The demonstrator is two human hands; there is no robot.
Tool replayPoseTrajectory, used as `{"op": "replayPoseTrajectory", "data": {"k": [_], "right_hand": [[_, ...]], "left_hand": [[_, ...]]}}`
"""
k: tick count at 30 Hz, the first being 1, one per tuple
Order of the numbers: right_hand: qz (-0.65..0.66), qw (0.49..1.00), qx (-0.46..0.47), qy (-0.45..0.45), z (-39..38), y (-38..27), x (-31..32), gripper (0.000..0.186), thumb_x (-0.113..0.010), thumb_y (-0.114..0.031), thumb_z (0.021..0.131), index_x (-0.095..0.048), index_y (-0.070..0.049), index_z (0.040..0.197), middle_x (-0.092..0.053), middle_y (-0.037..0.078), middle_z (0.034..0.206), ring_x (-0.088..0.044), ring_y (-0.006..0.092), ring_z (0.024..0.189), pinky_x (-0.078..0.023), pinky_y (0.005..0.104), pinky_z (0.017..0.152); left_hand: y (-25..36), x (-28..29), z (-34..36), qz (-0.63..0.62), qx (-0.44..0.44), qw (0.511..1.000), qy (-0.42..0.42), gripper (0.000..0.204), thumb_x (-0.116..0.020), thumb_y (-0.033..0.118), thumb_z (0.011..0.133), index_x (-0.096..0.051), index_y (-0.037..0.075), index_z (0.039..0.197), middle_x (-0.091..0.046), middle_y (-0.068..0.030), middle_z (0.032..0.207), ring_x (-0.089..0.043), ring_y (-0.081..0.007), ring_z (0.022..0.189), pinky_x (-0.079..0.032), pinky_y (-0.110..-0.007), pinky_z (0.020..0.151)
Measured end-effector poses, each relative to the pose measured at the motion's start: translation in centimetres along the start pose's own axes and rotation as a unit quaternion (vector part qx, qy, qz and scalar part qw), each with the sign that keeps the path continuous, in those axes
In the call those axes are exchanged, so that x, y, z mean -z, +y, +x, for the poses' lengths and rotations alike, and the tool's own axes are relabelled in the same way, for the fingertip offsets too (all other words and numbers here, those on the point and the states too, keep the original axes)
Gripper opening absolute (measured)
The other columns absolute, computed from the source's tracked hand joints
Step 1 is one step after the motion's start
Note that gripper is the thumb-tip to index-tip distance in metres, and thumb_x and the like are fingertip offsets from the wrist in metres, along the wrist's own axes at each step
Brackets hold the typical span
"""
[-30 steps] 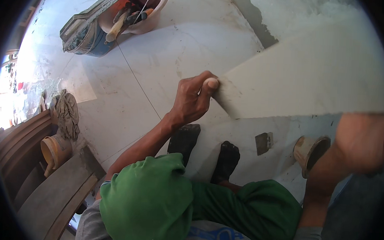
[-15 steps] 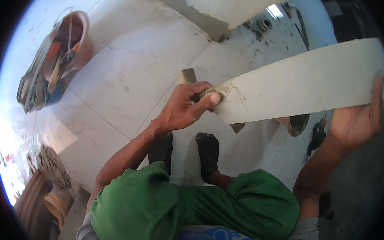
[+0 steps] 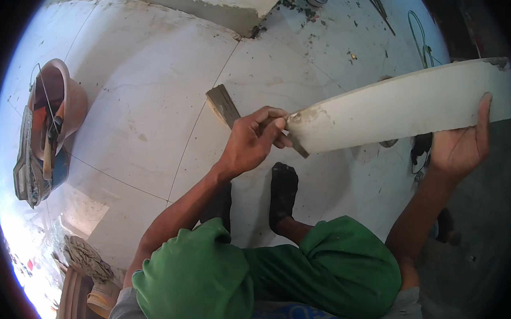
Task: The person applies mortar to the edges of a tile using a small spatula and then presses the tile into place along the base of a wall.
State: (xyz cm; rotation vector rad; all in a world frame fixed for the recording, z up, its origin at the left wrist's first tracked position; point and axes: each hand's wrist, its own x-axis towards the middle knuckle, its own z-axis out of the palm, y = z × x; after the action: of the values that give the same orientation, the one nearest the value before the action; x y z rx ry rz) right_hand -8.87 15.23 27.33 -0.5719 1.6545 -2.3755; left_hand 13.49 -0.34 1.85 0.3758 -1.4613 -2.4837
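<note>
A long, pale tile strip [image 3: 383, 111] slants across the right half of the view, raised above the floor. Grey-brown residue marks its left end, and its far right corner looks chipped. My left hand [image 3: 256, 134] pinches at that left end, thumb and fingers closed together near the edge. Under the strip's right part lies my right palm [image 3: 458, 148], with one digit bent up over the pale face; the others are hidden behind. A short piece of wood [image 3: 226, 104] runs beneath my left hand; whether the hand touches it, I cannot tell.
At left a pinkish bucket [image 3: 75, 103] holds tools, one with a wooden handle [image 3: 48, 161]. A plaster-edged wall [image 3: 216, 12] crosses the top, with debris by its corner. Green cord [image 3: 425, 50] lies upper right. My dark-socked feet [image 3: 284, 189] stand on pale floor tiles.
The view has shifted, so the bucket appears lower and farther left. My left thumb has slid from the strip's face to its edge. More of the wood piece shows.
</note>
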Motion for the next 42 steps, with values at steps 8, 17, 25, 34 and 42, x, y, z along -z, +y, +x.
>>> {"op": "replayPoseTrajectory", "data": {"k": [8,17,25,34,42], "right_hand": [[-0.005,0.999,0.021,-0.024,2.7,2.9,-2.0,0.04,-0.059,-0.016,0.107,-0.056,0.002,0.142,-0.06,0.016,0.144,-0.053,0.0274,0.138,-0.035,0.0508,0.12],[0.145,0.983,-0.06,-0.094,3.1,3.3,4.2,0.042,-0.06,-0.021,0.107,-0.057,-0.001,0.144,-0.063,0.014,0.141,-0.056,0.0258,0.134,-0.04,0.048,0.117],[0.172,0.957,-0.227,0.049,3.5,12.1,6.8,0.046,-0.064,-0.036,0.106,-0.06,-0.006,0.139,-0.068,0.005,0.132,-0.062,0.024,0.123,-0.047,0.0444,0.11],[0.229,0.906,-0.339,-0.105,4.0,16.9,2.7,0.044,-0.062,-0.04,0.106,-0.062,-0.01,0.138,-0.07,0.003,0.128,-0.067,0.02,0.12,-0.056,0.0423,0.1],[0.162,0.858,-0.412,-0.259,2.1,21.0,1.7,0.046,-0.063,-0.044,0.105,-0.061,-0.008,0.133,-0.072,0.01,0.124,-0.074,0.023,0.108,-0.063,0.0429,0.094]], "left_hand": [[-0.4,5.6,1.2,0.081,0.165,0.976,0.121,0.038,-0.061,0.031,0.108,-0.068,-0.006,0.114,-0.075,-0.0146,0.089,-0.072,-0.0178,0.072,-0.058,-0.032,0.067],[4.0,-1.5,2.0,0.149,0.127,0.977,-0.079,0.047,-0.073,0.036,0.101,-0.072,-0.003,0.126,-0.077,-0.013,0.102,-0.068,-0.0174,0.1,-0.054,-0.037,0.092],[7.2,-0.5,-1.3,0.279,0.203,0.936,-0.076,0.038,-0.076,0.026,0.098,-0.074,-0.004,0.122,-0.066,-0.0028,0.08,-0.052,-0.0082,0.075,-0.048,-0.03,0.071],[10.4,3.4,-6.9,0.064,0.03,0.965,0.253,0.033,-0.073,0.022,0.099,-0.072,-0.005,0.118,-0.074,-0.0069,0.101,-0.068,-0.0149,0.092,-0.054,-0.031,0.088],[9.0,5.7,-7.3,-0.062,-0.023,0.872,0.485,0.043,-0.063,0.032,0.107,-0.06,0.001,0.136,-0.066,-0.0095,0.131,-0.064,-0.0198,0.12,-0.054,-0.037,0.101]]}}
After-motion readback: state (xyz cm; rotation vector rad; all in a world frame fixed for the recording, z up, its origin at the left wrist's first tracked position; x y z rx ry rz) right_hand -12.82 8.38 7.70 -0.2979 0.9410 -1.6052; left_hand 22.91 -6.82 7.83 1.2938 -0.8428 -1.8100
